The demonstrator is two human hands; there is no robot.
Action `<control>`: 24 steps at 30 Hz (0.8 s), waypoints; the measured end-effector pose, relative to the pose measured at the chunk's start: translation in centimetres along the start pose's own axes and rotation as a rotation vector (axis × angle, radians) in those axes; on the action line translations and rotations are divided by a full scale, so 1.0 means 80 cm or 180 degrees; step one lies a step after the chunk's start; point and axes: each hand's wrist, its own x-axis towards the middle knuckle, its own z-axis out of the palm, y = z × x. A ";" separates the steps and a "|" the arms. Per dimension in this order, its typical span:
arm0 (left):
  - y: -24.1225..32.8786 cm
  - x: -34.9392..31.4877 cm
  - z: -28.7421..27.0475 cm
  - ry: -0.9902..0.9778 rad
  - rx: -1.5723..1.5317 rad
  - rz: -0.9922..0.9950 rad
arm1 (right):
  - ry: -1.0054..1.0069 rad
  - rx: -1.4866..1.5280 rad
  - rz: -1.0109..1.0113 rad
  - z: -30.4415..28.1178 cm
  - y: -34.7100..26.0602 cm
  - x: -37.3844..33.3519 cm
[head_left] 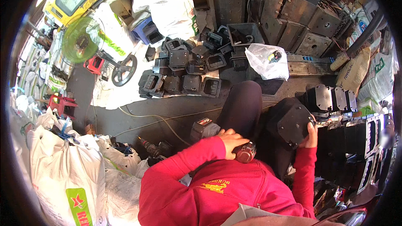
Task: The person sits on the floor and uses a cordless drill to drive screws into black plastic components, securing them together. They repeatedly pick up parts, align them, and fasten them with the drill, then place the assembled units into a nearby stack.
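My left hand (230,143) is wrapped round the handle of a cordless drill (246,153), which lies across my lap. Its grey battery (204,130) sticks out on the left side of the fingers, and the dark red body shows on the right. With my right hand (309,137) I hold the right edge of a black plastic housing (291,121), a squarish box with cut corners. It rests tilted against my right leg, its flat face turned up. The fingers beneath it are partly hidden.
Many similar black housings (191,82) lie heaped on a white sheet ahead. More stand stacked with metal plates (323,97) at the right. A second power tool (150,146) and a cable (167,122) lie on the floor. White sacks (67,167), a fan (82,39) and steel blocks (228,2) surround me.
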 end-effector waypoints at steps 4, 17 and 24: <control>-0.043 -0.002 -0.038 0.1252 -0.2572 0.0128 | -0.0421 0.0752 0.0829 0.092 0.021 0.013; -0.286 0.015 -0.085 0.3052 -0.5029 -0.1563 | -0.0969 -0.1025 0.0616 0.117 0.082 0.056; -0.536 0.081 -0.098 0.3365 -0.5006 -0.3055 | 0.0446 -0.1506 0.0655 0.029 0.054 0.040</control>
